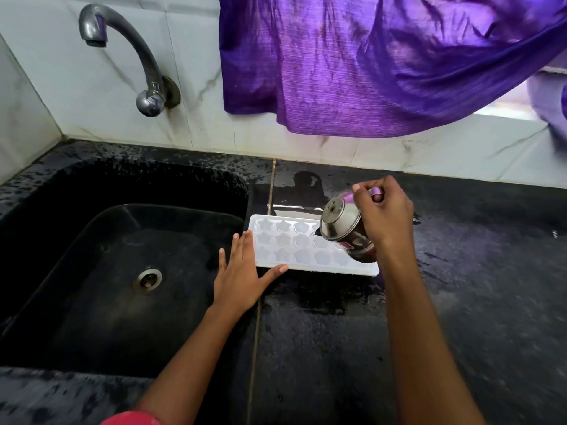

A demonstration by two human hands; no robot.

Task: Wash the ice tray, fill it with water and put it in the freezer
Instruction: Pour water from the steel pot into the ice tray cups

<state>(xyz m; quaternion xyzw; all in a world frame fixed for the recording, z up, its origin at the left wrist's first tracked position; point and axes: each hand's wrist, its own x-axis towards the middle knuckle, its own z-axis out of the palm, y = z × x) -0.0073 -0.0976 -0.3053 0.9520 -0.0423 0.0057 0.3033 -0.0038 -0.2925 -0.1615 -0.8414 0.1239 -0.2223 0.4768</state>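
Note:
A white ice tray (294, 246) with star-shaped cells lies flat on the black counter just right of the sink. My left hand (242, 271) rests open against the tray's near left corner, fingers straight. My right hand (383, 216) grips a steel mug (343, 228) by its handle and holds it tipped over the tray's right end, base toward the camera. A thin stream of water runs from the mug into the cells.
A black sink (122, 271) with a drain (148, 279) lies to the left, under a steel tap (129, 53) on the tiled wall. The wet black counter (460, 302) stretches right. A purple cloth (368, 62) hangs above the counter's back.

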